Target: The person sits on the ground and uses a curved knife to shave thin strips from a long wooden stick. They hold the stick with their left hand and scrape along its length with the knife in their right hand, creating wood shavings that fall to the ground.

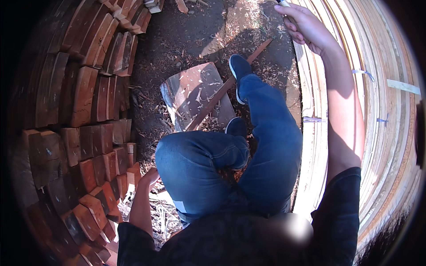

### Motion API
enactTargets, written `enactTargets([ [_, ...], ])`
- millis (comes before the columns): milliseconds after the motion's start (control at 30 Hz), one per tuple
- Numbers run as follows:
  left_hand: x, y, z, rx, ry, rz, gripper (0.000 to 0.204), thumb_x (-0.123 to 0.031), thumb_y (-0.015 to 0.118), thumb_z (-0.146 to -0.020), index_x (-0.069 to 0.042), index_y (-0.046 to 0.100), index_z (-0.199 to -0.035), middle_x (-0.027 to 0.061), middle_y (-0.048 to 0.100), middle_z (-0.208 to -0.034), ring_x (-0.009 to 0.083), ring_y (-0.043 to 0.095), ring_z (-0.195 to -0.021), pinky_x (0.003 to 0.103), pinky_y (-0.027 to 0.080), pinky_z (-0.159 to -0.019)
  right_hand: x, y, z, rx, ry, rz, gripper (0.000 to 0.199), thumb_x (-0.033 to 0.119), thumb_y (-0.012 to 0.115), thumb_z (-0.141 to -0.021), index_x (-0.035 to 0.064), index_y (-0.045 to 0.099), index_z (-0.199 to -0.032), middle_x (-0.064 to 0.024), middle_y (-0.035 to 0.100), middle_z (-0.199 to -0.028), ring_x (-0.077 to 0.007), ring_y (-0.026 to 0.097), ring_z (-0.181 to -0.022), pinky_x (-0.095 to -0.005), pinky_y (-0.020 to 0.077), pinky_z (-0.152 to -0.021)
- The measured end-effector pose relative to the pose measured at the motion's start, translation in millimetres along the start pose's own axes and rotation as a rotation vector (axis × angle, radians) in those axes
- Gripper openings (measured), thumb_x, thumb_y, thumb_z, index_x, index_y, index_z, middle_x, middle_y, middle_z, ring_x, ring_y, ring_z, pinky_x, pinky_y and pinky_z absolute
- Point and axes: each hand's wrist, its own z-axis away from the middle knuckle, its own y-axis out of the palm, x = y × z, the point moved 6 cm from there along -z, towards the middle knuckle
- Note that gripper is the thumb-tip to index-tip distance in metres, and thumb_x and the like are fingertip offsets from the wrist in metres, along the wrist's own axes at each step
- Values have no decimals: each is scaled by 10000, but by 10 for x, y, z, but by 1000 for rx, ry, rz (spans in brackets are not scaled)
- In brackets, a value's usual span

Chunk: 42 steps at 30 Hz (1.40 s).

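Observation:
My right hand is raised at the upper right, its fingers closed round a slim light-and-dark handle. The picture's top edge cuts off most of that tool. Low on the left, my left hand is beside my bent knee, its fingers mostly hidden there. Between the hands, a reddish-brown wooden slat lies slantwise across a thick wooden block strewn with curled shavings. One of my dark shoes is against the slat's far part; the other shoe is by the block's near edge.
Stacked reddish timber pieces rise along the left. Long pale boards, bundled with thin ties, run down the right under my right arm. Shavings litter the dark ground. Pale scraps lie near my left forearm.

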Motion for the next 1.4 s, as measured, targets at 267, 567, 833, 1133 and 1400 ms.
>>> enactTargets([
  [267,254,369,-26,28,-20,71,470,-436,562,-904,-46,523,-646,40,518,-585,145,470,-519,343,353,-494,192,171,110,21,32,145,243,296,594,-943,107,487,-835,67,378,-523,-6,306,-338,-168,228,-309],
  [567,176,331,84,29,-114,95,434,-404,556,-907,-40,536,-673,42,527,-602,147,478,-536,345,357,-501,-693,339,-490,90,167,155,278,355,600,-934,110,491,-861,75,377,-520,-20,322,-327,-180,254,-303],
  [833,2,96,167,-3,-114,56,402,-376,550,-910,-35,547,-697,44,536,-617,149,486,-551,346,362,-506,-609,-52,-528,59,143,125,255,324,578,-937,131,514,-782,68,372,-524,-39,334,-386,-208,254,-352],
  [1133,122,215,283,-25,-72,92,368,-345,543,-912,-29,560,-724,46,545,-634,151,495,-567,347,366,-513,83,-64,-296,27,129,209,211,297,600,-912,125,559,-797,66,378,-559,-59,342,-421,-228,267,-372],
  [1400,199,274,286,-23,-61,73,339,-317,537,-915,-24,572,-748,49,553,-650,153,503,-582,348,371,-519,-82,-53,-342,45,102,218,260,295,555,-934,146,483,-734,60,381,-552,-63,353,-432,-241,286,-395],
])
